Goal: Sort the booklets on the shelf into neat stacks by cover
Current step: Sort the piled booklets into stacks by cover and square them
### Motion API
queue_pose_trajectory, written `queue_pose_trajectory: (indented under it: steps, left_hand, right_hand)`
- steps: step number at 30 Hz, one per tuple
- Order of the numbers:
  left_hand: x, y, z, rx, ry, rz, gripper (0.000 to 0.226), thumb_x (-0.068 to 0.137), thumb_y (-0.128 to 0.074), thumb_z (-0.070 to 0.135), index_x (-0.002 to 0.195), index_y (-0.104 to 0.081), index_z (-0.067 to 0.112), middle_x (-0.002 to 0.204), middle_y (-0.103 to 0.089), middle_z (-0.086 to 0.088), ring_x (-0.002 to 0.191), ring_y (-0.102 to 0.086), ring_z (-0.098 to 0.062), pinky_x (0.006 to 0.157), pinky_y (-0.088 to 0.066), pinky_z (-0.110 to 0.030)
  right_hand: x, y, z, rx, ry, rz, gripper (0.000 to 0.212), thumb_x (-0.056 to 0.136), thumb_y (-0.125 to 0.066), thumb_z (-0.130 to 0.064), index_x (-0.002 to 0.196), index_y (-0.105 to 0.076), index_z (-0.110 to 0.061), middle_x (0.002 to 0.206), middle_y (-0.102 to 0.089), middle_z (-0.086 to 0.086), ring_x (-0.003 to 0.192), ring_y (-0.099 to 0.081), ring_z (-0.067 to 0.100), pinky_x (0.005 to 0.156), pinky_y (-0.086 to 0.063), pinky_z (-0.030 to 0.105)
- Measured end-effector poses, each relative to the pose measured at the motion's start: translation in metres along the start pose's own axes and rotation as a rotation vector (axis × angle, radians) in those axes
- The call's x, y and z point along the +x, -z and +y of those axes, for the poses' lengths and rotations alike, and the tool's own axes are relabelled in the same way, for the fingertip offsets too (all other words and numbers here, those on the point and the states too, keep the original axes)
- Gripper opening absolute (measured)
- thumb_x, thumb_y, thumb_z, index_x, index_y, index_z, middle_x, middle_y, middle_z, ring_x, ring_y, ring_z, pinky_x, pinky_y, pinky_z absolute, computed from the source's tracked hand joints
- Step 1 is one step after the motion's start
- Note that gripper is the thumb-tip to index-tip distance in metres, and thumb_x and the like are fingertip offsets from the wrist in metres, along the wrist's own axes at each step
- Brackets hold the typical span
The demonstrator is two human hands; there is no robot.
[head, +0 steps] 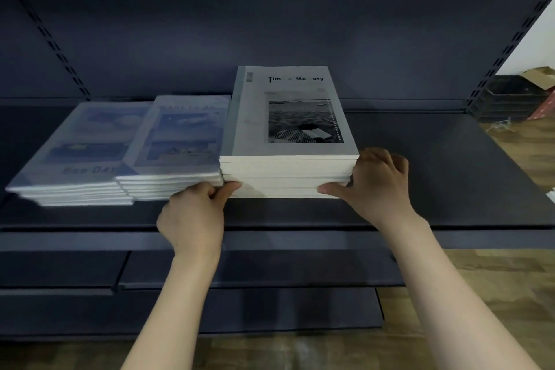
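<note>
Three booklet stacks side by side on the dark shelf (435, 159). Tallest at right: grey stack (288, 171), top cover a black-and-white photo, squared up. Left hand (195, 213) at its near left bottom corner, thumb and curled fingers pinching the lowest booklets. Right hand (380, 186) clasping the near right corner, thumb along the front edge, fingers curled round the side. Just left, touching, middle blue stack (180, 141); further left, overlapped by it, another blue stack (75, 159), slightly fanned. Cardboard box (539, 76) far right on the floor.
</note>
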State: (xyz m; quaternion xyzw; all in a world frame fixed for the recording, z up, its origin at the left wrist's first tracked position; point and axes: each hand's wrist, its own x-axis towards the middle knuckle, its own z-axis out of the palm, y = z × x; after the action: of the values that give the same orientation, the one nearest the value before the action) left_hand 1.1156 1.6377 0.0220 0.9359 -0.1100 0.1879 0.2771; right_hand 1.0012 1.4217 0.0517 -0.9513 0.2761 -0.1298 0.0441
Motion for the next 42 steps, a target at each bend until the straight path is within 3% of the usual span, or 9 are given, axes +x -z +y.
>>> queue_pose_trajectory:
  steps: [8, 11, 14, 16, 18, 25, 32, 37, 42]
  left_hand:
    - [0.000, -0.001, -0.006, 0.040, -0.164, 0.110, 0.056, 0.067, -0.070, 0.058, 0.045, -0.049, 0.012, 0.041, -0.046, -0.003, 0.037, -0.041, -0.023, 0.045, -0.022, -0.016]
    - [-0.007, -0.004, -0.005, 0.056, -0.219, 0.268, 0.056, 0.062, -0.078, 0.054, 0.076, -0.055, 0.005, 0.074, -0.059, -0.015, 0.071, -0.053, -0.032, 0.059, -0.034, -0.036]
    - [-0.011, -0.008, 0.004, 0.022, -0.306, 0.334, 0.072, 0.062, -0.075, 0.054, 0.109, -0.045, 0.008, 0.119, -0.044, -0.018, 0.107, -0.039, -0.033, 0.084, -0.030, -0.046]
    - [-0.010, -0.011, 0.010, 0.026, -0.394, 0.293, 0.086, 0.065, -0.072, 0.056, 0.129, -0.034, 0.013, 0.138, -0.025, -0.017, 0.126, -0.027, -0.035, 0.102, -0.023, -0.049]
    - [-0.006, -0.014, 0.014, 0.041, -0.460, 0.228, 0.097, 0.066, -0.072, 0.055, 0.140, -0.022, 0.014, 0.146, -0.013, -0.018, 0.135, -0.016, -0.036, 0.111, -0.009, -0.049]
    - [0.005, -0.020, 0.017, 0.030, -0.542, 0.100, 0.099, 0.067, -0.077, 0.043, 0.144, -0.024, 0.011, 0.150, -0.019, -0.017, 0.138, -0.018, -0.028, 0.115, -0.001, -0.043]
    - [0.007, -0.018, 0.019, 0.005, -0.522, 0.047, 0.099, 0.066, -0.079, 0.040, 0.143, -0.022, 0.014, 0.146, -0.029, -0.017, 0.137, -0.023, -0.028, 0.116, 0.002, -0.038]
    - [0.006, -0.012, 0.022, 0.040, -0.513, 0.077, 0.093, 0.066, -0.078, 0.043, 0.141, -0.029, 0.014, 0.147, -0.028, -0.018, 0.136, -0.020, -0.031, 0.112, -0.008, -0.048]
    - [0.014, -0.008, 0.029, 0.043, -0.635, 0.131, 0.067, 0.079, -0.064, 0.047, 0.132, -0.046, 0.010, 0.140, -0.043, -0.013, 0.132, -0.029, -0.029, 0.111, -0.012, -0.048]
  right_hand:
    - [0.000, 0.001, 0.004, 0.082, 0.053, -0.001, 0.060, 0.067, -0.066, -0.065, 0.108, -0.060, -0.021, 0.100, -0.057, -0.009, 0.114, -0.042, 0.016, 0.097, -0.021, 0.032]
    - [-0.002, 0.000, 0.002, 0.100, 0.037, 0.040, 0.049, 0.065, -0.069, -0.064, 0.091, -0.056, -0.024, 0.088, -0.050, -0.014, 0.111, -0.046, 0.017, 0.095, -0.024, 0.033]
    - [-0.005, -0.006, 0.002, 0.112, 0.013, 0.073, 0.048, 0.065, -0.070, -0.062, 0.083, -0.051, -0.022, 0.088, -0.052, -0.010, 0.108, -0.049, 0.020, 0.093, -0.028, 0.034]
    - [-0.008, -0.012, 0.003, 0.137, 0.009, 0.114, 0.065, 0.066, -0.070, -0.060, 0.110, -0.057, -0.014, 0.109, -0.059, -0.001, 0.114, -0.049, 0.024, 0.095, -0.031, 0.036]
    - [-0.010, -0.014, 0.001, 0.227, -0.017, 0.113, 0.094, 0.066, -0.073, -0.055, 0.141, -0.032, -0.017, 0.132, -0.049, 0.003, 0.124, -0.043, 0.027, 0.101, -0.032, 0.039]
    - [-0.007, -0.013, -0.001, 0.248, 0.062, 0.177, 0.130, 0.059, -0.082, -0.046, 0.141, 0.018, -0.030, 0.145, -0.039, -0.001, 0.132, -0.038, 0.020, 0.109, -0.027, 0.041]
    - [-0.012, -0.024, 0.001, 0.138, -0.018, 0.361, 0.123, 0.050, -0.083, -0.053, 0.147, -0.018, -0.016, 0.123, -0.059, 0.007, 0.116, -0.053, 0.029, 0.092, -0.041, 0.048]
    - [-0.012, -0.012, -0.003, 0.239, 0.064, 0.371, 0.115, 0.061, -0.078, -0.054, 0.147, -0.012, -0.017, 0.141, -0.043, 0.008, 0.129, -0.040, 0.027, 0.101, -0.033, 0.047]
    - [0.001, 0.004, -0.001, 0.183, 0.244, 0.285, 0.087, 0.073, -0.072, -0.047, 0.145, -0.030, -0.023, 0.146, -0.037, 0.002, 0.135, -0.029, 0.025, 0.106, -0.024, 0.045]
